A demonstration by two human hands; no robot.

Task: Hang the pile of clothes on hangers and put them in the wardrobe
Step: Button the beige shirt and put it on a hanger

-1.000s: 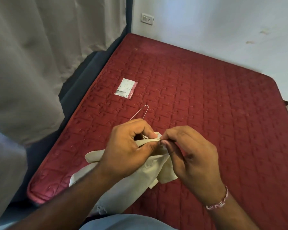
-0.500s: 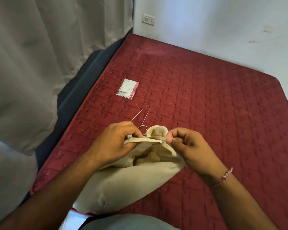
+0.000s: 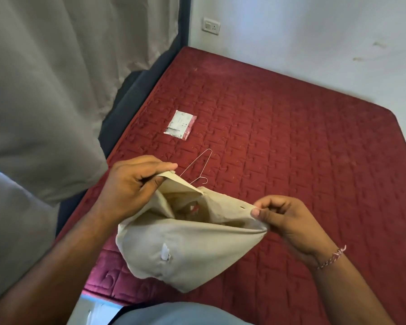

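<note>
Stretching a cream garment (image 3: 188,249) open above the red bed (image 3: 291,160), the left hand (image 3: 129,186) pinches one edge and the right hand (image 3: 288,219) the other. The thin wire hanger (image 3: 198,167) behind could snag the cloth or slip out.

garment (image 3: 188,249) spans between left hand (image 3: 131,186) and right hand (image 3: 288,219), over mattress (image 3: 291,141); hanger (image 3: 198,168) just beyond grip, packet (image 3: 180,124) farther behind.

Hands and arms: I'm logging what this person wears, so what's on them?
Both forearms are bare, with no sleeves or gloves in view. The right hand has a thin pink-and-white braided thread bracelet at the wrist. The left hand shows no jewellery.
</note>
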